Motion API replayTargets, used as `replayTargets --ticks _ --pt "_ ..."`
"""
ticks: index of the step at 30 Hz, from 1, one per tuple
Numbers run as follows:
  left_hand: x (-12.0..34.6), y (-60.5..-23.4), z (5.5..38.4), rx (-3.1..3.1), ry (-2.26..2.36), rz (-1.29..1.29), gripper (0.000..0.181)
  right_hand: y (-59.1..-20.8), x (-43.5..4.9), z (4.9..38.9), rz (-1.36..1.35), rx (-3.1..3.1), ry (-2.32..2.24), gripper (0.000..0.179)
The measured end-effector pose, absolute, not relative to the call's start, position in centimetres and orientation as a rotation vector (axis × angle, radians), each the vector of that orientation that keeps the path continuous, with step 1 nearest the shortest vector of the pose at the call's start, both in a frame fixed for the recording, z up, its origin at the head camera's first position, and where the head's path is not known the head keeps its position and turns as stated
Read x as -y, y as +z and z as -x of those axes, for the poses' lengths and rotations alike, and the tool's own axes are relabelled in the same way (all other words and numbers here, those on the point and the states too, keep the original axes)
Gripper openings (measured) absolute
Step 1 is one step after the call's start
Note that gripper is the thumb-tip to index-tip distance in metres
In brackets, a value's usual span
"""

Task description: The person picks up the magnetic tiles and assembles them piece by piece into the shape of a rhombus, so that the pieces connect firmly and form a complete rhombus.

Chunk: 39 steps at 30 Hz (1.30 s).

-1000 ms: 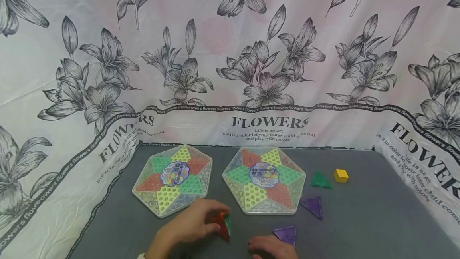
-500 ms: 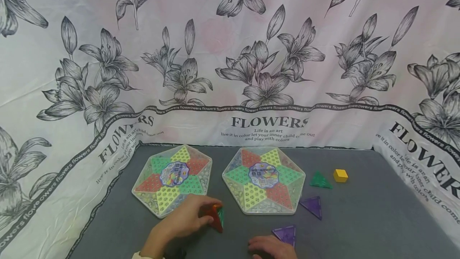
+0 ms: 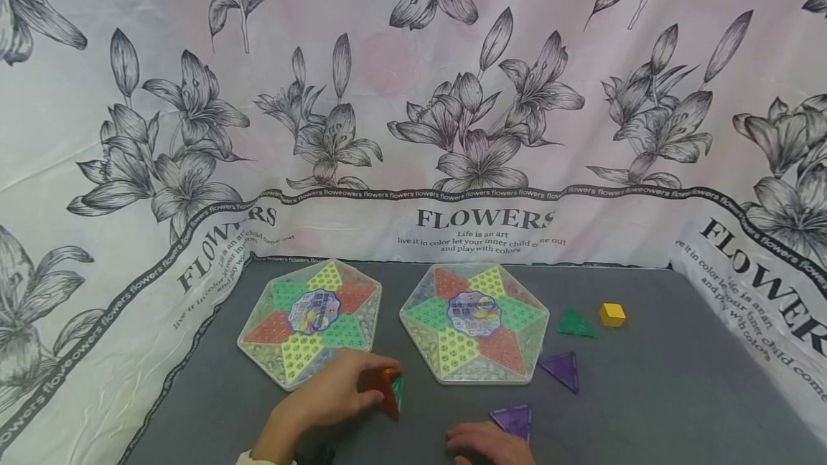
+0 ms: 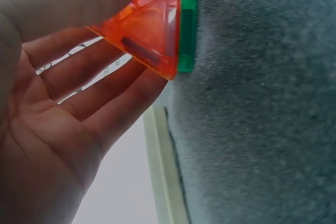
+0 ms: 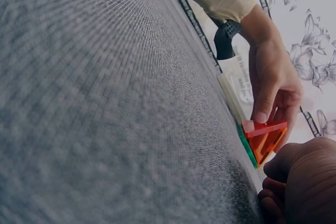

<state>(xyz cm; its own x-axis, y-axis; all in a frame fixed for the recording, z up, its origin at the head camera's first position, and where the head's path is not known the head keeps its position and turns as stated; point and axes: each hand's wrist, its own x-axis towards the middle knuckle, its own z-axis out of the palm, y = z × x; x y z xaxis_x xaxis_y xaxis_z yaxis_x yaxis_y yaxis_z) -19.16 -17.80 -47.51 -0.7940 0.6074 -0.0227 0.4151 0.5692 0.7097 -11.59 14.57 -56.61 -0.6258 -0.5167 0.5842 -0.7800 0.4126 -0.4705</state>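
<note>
A small pyramid of see-through triangular magnetic tiles, with red, orange and green sides, stands low over the grey table. My left hand holds it between thumb and fingers. In the left wrist view, the thumb presses one orange-red face while the fingers lie behind; a green tile forms the side facing the table. My right hand rests at the near edge of the head view with fingers loosely bent, holding nothing visible. Just beyond it lies a purple triangle tile, partly covered by that hand.
Two hexagonal boxed Chinese checkers sets lie side by side behind the hands. To their right are another purple triangle, a green triangular piece and a yellow cube. A flowered cloth walls the grey table.
My left hand has shifted slightly left and away from me with the pyramid, then stayed nearly still over the last half second. My right hand and the loose pieces have not moved.
</note>
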Motion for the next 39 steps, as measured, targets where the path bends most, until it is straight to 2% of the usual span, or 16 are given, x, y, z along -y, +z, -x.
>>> replayTargets --ticks 5,11,17,24,28,39 --pt "17.8 -46.5 18.8 -2.548 1.086 -0.859 0.052 -56.6 -14.4 11.4 -1.079 2.28 1.079 0.032" --pt "17.6 -44.7 17.7 -2.578 1.239 -0.961 0.055 -54.4 -14.8 10.7 -0.984 2.272 1.264 0.038" --pt "16.1 -44.1 17.1 -2.583 1.386 -1.134 0.056 -51.0 -19.3 12.2 -1.059 2.255 1.295 0.054" --pt "12.1 -45.2 17.1 -2.287 1.579 -1.251 0.061 -48.4 -24.9 14.5 -0.831 2.447 1.096 0.055" --pt "9.6 -46.2 17.4 -2.225 1.534 -1.262 0.062 -48.2 -27.2 15.4 -0.654 2.563 1.035 0.055" --pt "3.7 -48.1 18.1 -2.362 1.203 -1.396 0.061 -50.0 -30.6 17.9 -0.433 2.72 1.046 0.058"
